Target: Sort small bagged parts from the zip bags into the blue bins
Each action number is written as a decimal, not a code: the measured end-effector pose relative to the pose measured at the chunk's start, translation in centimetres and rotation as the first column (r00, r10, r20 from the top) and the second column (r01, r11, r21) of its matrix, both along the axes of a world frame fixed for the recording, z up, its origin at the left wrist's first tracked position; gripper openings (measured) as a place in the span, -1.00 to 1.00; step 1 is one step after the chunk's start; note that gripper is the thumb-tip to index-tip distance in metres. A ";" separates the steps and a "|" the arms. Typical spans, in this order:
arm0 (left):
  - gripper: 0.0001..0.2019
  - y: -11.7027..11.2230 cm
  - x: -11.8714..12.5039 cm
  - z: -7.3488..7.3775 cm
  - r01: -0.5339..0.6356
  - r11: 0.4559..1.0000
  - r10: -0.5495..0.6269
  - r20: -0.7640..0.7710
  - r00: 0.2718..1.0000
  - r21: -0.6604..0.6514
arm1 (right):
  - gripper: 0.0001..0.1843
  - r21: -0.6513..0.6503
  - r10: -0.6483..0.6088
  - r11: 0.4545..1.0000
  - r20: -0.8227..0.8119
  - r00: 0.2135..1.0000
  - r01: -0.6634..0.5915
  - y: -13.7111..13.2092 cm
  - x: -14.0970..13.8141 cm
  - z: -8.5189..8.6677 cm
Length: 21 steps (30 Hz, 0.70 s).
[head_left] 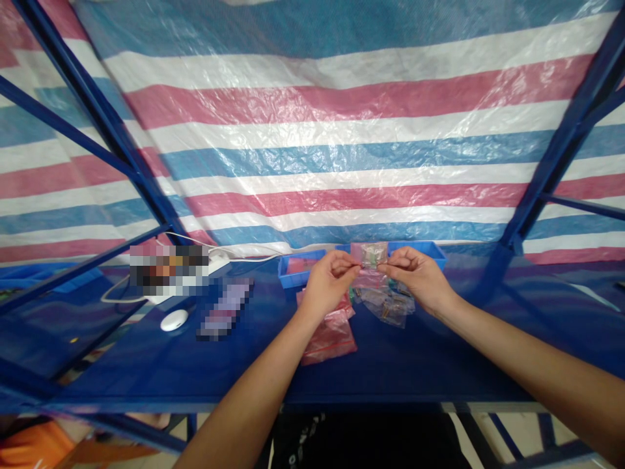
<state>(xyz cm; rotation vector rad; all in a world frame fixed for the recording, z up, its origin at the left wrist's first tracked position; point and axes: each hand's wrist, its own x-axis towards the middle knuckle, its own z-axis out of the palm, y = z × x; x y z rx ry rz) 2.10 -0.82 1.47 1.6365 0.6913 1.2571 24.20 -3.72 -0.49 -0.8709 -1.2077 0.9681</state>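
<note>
Between my two hands is a small clear plastic bag (375, 254) with something small inside that I cannot make out. My left hand (333, 279) pinches its left side with thumb and fingertips. On the opposite side, my right hand (411, 272) pinches the bag's right edge. Below the hands lie several clear bags (390, 309) holding small parts. Pink plastic bags (332, 339) are piled on the table under and in front of my left hand.
Blue trays (295, 277) stand along the back of the blue table (254, 371). To the left are a blurred-out phone (227, 309), a white round case (174, 320) and a white power strip (195, 283) with cables. Blue metal posts (561, 150) and a striped sheet enclose the back.
</note>
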 end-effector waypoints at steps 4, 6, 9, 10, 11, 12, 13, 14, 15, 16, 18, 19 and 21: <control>-0.59 0.1 0.0 -0.1 0.017 1.000 -0.017 0.032 0.999 0.009 | -0.44 0.040 0.015 0.999 0.009 1.000 -0.015 0.0 0.0 0.2; -0.69 0.2 -0.1 -0.1 0.011 0.998 -0.009 -0.034 0.999 0.068 | -0.51 0.076 0.002 0.997 0.072 0.997 -0.007 -0.1 0.2 0.3; -0.88 0.1 -0.5 0.4 -0.040 0.974 0.073 -0.141 0.987 0.225 | -0.81 0.167 -0.035 0.986 0.207 0.978 0.000 -0.3 0.5 0.4; -0.85 0.0 -0.7 0.6 -0.054 0.959 0.100 -0.154 0.983 0.277 | -0.88 0.203 -0.044 0.979 0.239 0.970 -0.006 -0.4 0.6 0.4; -0.82 0.0 -0.8 0.8 -0.067 0.946 0.122 -0.157 0.980 0.317 | -0.92 0.236 -0.053 0.972 0.256 0.965 -0.010 -0.4 0.7 0.5; -0.79 -0.1 -0.9 1.0 -0.078 0.937 0.139 -0.158 0.978 0.342 | -0.93 0.263 -0.062 0.965 0.259 0.964 -0.008 -0.4 0.8 0.5; -0.78 -0.1 -1.0 1.1 -0.088 0.931 0.153 -0.159 0.975 0.353 | -0.92 0.279 -0.074 0.960 0.255 0.964 0.000 -0.4 0.8 0.4; -0.78 -0.2 -1.0 1.2 -0.098 0.930 0.164 -0.162 0.973 0.354 | -0.91 0.286 -0.089 0.958 0.250 0.964 0.014 -0.3 0.9 0.4; -0.78 -0.2 -1.0 1.2 -0.106 0.931 0.171 -0.161 0.972 0.348 | -0.91 0.290 -0.107 0.957 0.244 0.964 0.033 -0.2 0.9 0.3; -0.79 -0.2 -1.0 1.2 -0.112 0.935 0.174 -0.160 0.972 0.336 | -0.91 0.291 -0.128 0.955 0.241 0.962 0.055 -0.1 0.9 0.2; -0.80 -0.3 -0.9 1.0 -0.132 0.944 0.187 -0.158 0.970 0.303 | -0.91 0.290 -0.172 0.952 0.244 0.954 0.098 0.2 0.9 0.0; -0.79 -0.3 -0.9 0.9 -0.144 0.947 0.197 -0.167 0.966 0.286 | -0.91 0.286 -0.187 0.952 0.250 0.950 0.112 0.2 0.9 -0.1; -0.79 -0.3 -0.9 0.6 -0.159 0.949 0.218 -0.203 0.955 0.272 | -0.92 0.258 -0.183 0.959 0.267 0.946 0.113 0.3 0.9 -0.3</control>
